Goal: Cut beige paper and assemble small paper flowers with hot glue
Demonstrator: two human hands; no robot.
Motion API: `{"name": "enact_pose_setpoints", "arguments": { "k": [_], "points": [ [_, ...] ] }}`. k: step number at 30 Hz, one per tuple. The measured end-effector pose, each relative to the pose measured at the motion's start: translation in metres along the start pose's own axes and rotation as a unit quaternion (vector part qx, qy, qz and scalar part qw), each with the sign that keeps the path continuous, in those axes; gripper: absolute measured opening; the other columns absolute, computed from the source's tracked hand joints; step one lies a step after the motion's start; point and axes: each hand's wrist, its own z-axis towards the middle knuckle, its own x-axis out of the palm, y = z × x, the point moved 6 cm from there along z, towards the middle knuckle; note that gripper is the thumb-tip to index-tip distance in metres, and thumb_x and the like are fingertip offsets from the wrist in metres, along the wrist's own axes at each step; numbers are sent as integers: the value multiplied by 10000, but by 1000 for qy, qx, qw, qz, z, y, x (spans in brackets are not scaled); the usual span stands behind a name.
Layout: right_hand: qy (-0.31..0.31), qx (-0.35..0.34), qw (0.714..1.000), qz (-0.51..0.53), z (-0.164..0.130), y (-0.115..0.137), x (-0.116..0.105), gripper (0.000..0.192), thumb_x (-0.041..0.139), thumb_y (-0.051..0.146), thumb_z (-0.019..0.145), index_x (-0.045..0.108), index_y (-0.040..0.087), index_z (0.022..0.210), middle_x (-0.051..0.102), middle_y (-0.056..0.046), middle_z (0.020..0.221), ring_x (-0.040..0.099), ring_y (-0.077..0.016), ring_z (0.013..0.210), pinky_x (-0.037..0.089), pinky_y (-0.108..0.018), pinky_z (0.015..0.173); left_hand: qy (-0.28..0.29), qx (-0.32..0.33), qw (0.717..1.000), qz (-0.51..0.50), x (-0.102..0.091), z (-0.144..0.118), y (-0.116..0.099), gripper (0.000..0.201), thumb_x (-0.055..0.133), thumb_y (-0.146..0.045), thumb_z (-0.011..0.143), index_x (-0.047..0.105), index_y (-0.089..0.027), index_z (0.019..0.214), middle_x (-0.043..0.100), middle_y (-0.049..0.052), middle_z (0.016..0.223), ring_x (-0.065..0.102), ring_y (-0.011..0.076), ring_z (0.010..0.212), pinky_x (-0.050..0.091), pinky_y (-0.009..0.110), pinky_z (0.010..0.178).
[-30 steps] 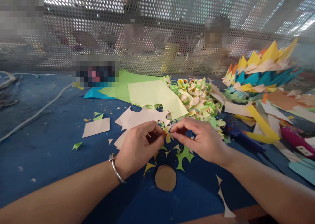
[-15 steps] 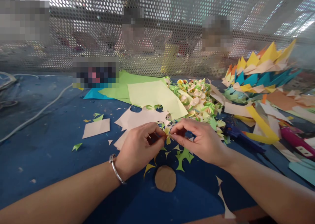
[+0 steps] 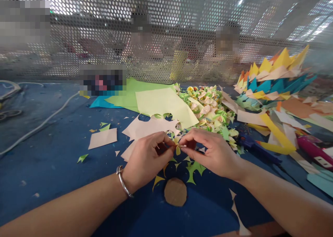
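Note:
Between my two hands is a small yellow paper flower (image 3: 178, 149), pinched from both sides. My left hand (image 3: 151, 152), a silver bangle on its wrist, grips the flower's left side between thumb and fingertips. On its right side my right hand (image 3: 208, 150) pinches it the same way. A brown cardboard disc (image 3: 175, 192) lies on the table just below the hands. Green paper offcuts (image 3: 194, 170) and a yellow offcut (image 3: 157, 182) are scattered around it. Behind my hands lies a pale pink sheet (image 3: 148, 127) with round bites cut from its edge.
A heap of small folded paper flowers (image 3: 208, 107) stands behind my right hand. To the right are a dark blue glue gun (image 3: 256, 148), yellow paper strips (image 3: 273, 129), a magenta tool (image 3: 313, 152) and stacked zigzag paper pieces (image 3: 278, 77). A perforated metal screen (image 3: 156, 56) closes the back.
Both hands stay at the flower, with the fingertips slightly shifted. The whole view has moved a little, so the table things appear slightly lower.

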Motion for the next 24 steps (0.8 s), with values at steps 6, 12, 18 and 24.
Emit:
{"name": "enact_pose_setpoints", "arguments": {
  "k": [6,12,18,24],
  "points": [
    [-9,-21,999,-24,0,0,-1,51,587,180,903,637,175,890,632,-18,785,586,-112,721,496,-248,653,4,-6,1000,-8,1,0,2,79,566,-164,774,643,-165,758,631,1,640,551,104,550,426,217,489],
    [-6,-24,999,-23,-2,1,-1,64,574,171,913,635,169,891,635,-20,780,587,-115,730,484,-257,662,11,-11,1000,-11,2,-1,-1,79,568,-167,777,641,-159,749,620,-2,630,536,97,534,418,218,483],
    [-6,-24,1000,-20,-1,1,-1,82,556,168,922,626,164,880,621,-20,770,576,-114,723,474,-258,650,19,-2,1000,-6,3,0,-2,82,562,-149,777,632,-157,735,608,-5,642,530,91,536,422,219,495],
    [-1,-24,999,-28,0,0,1,86,558,177,925,630,158,882,617,-21,765,573,-112,718,467,-253,647,19,6,1000,-2,1,0,-3,81,561,-126,759,632,-154,728,616,-8,642,534,86,541,421,207,502]
  ]
}}
